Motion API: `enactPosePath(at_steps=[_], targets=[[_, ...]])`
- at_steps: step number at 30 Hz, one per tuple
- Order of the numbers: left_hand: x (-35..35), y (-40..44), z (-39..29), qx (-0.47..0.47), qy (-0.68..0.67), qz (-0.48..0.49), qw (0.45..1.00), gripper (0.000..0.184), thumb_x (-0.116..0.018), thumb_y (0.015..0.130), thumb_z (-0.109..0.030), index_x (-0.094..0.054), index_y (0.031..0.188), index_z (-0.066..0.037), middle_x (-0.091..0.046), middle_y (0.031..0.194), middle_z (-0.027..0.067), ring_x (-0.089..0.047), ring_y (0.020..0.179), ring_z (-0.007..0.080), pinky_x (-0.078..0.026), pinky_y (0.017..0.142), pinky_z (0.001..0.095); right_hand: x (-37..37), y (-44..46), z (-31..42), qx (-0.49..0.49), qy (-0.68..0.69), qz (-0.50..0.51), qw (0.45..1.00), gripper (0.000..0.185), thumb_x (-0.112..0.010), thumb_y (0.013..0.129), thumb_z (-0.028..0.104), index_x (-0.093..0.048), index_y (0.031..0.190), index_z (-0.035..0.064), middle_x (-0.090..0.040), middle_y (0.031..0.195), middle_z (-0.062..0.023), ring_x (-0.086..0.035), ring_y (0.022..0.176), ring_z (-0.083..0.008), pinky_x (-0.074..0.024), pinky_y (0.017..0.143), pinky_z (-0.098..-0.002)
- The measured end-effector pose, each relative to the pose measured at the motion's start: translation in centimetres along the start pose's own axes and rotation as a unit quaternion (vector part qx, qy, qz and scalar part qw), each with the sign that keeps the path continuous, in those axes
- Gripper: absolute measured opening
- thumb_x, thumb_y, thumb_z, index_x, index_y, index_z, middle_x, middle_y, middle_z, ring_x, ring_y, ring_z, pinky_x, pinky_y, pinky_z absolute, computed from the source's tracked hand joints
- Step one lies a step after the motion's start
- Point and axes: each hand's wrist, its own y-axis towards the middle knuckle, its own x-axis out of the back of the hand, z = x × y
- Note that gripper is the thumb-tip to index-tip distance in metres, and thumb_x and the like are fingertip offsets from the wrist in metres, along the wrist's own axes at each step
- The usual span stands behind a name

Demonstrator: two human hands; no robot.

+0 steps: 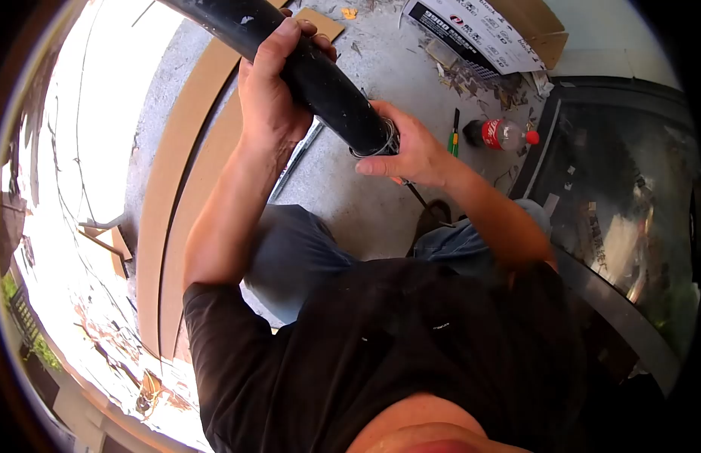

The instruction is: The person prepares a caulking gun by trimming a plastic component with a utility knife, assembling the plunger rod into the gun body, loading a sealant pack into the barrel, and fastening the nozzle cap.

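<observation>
A thick black pipe (328,87) slants across the top of the view, its surface scuffed and flecked with white. My left hand (275,87) is wrapped round its middle, thumb on top. At the pipe's lower end, my right hand (414,147) closes round the rim, thumb below and fingers behind. Loops of thin metal wire or a clamp (388,140) circle that end beside my right fingers. From under my right hand a thin dark rod (424,202) points down toward my foot; its upper end is hidden, so what it belongs to I cannot tell.
A green and black utility knife (454,134) and a cola bottle (505,135) lie on the concrete floor to the right. Behind them are a printed carton (479,34) and scattered debris. A framed glass panel (614,189) stands far right; long cardboard strips (180,174) lie left.
</observation>
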Motion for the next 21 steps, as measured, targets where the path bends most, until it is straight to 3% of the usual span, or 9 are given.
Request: enactPosePath(at_steps=[3,5,6,9,10,15,17,19,21], targets=[[-0.8,-0.4,1.7,0.004,0.005,0.016,1.000,0.081,-0.076,0.091,-0.041,-0.036,0.156,-0.013,-0.058,0.141,0.0167,-0.050,0.140,0.0398,-0.034,0.122,0.0526,0.9,-1.6,-0.8,-0.113,0.000,0.036,0.993,0.080,-0.092,0.077,0.034,-0.053,0.136,-0.0026,-0.070,0.112,-0.0108,-0.066,0.103,-0.0156,-0.0535,0.092,-0.0299],[0.0,0.1,1.2,-0.018,0.002,0.236,0.972,0.080,-0.075,0.091,-0.040,-0.037,0.155,-0.011,-0.060,0.137,0.0156,-0.053,0.138,0.0357,-0.040,0.118,0.0548,0.9,-1.0,-1.9,-0.008,0.079,0.061,0.995,0.075,-0.092,0.076,0.034,-0.056,0.131,-0.0029,-0.069,0.104,-0.0088,-0.065,0.098,-0.0138,-0.0538,0.088,-0.0301],[0.1,0.6,1.9,-0.001,-0.085,0.284,0.955,0.068,-0.075,0.093,-0.025,-0.041,0.148,-0.003,-0.064,0.132,0.0207,-0.061,0.129,0.0408,-0.046,0.113,0.0552,0.9,-0.8,-1.7,-0.004,0.082,0.058,0.995,0.075,-0.092,0.076,0.034,-0.056,0.131,-0.0029,-0.069,0.104,-0.0088,-0.065,0.098,-0.0138,-0.0538,0.088,-0.0301],[1.0,1.0,2.0,0.044,-0.092,0.187,0.977,0.051,-0.072,0.093,-0.021,-0.048,0.134,-0.004,-0.066,0.119,0.0152,-0.067,0.107,0.0306,-0.053,0.103,0.0529,1.1,-0.6,-0.7,-0.046,0.115,0.104,0.987,0.061,-0.087,0.079,0.025,-0.059,0.127,0.0006,-0.071,0.110,-0.0063,-0.066,0.099,-0.0129,-0.0543,0.091,-0.0302],[-0.3,0.6,1.9,0.030,-0.073,0.128,0.989,0.042,-0.071,0.093,-0.020,-0.051,0.125,-0.004,-0.066,0.105,0.0142,-0.066,0.092,0.0252,-0.058,0.090,0.0466,0.9,-0.6,-1.0,-0.061,0.121,0.078,0.988,0.061,-0.087,0.078,0.025,-0.059,0.127,0.0004,-0.071,0.110,-0.0067,-0.067,0.099,-0.0131,-0.0543,0.091,-0.0306],[-0.7,0.4,1.5,0.055,0.047,0.089,0.993,0.044,-0.073,0.093,-0.018,-0.051,0.127,-0.003,-0.067,0.101,0.0116,-0.067,0.094,0.0247,-0.057,0.088,0.0433,-1.4,-0.9,-1.9,-0.050,0.040,-0.026,0.998,0.069,-0.091,0.074,0.033,-0.059,0.123,-0.0022,-0.069,0.099,-0.0089,-0.065,0.090,-0.0141,-0.0532,0.082,-0.0300],[-0.5,0.8,2.1,0.057,0.147,0.019,0.987,0.039,-0.074,0.093,-0.020,-0.055,0.123,-0.003,-0.069,0.102,0.0124,-0.067,0.095,0.0245,-0.058,0.086,0.0426,-1.9,-0.4,-1.8,0.003,-0.120,-0.159,0.980,0.065,-0.090,0.074,0.034,-0.059,0.120,-0.0009,-0.069,0.097,-0.0095,-0.065,0.089,-0.0151,-0.0536,0.080,-0.0311],[-0.8,0.1,1.9,0.051,0.162,-0.007,0.985,0.043,-0.075,0.093,-0.022,-0.057,0.126,-0.002,-0.068,0.115,0.0161,-0.067,0.099,0.0249,-0.056,0.091,0.0416,-1.3,-0.6,-1.6,-0.005,-0.099,-0.136,0.986,0.063,-0.089,0.075,0.034,-0.060,0.119,0.0002,-0.069,0.098,-0.0086,-0.066,0.089,-0.0154,-0.0539,0.081,-0.0318],[-0.9,-0.4,1.0,0.027,-0.019,0.155,0.987,0.059,-0.077,0.092,-0.025,-0.052,0.139,0.000,-0.063,0.130,0.0209,-0.066,0.112,0.0286,-0.054,0.099,0.0414,0.0,-0.6,-1.3,-0.011,-0.081,-0.112,0.990,0.061,-0.089,0.075,0.034,-0.061,0.119,0.0012,-0.070,0.098,-0.0077,-0.066,0.089,-0.0158,-0.0541,0.081,-0.0326]])
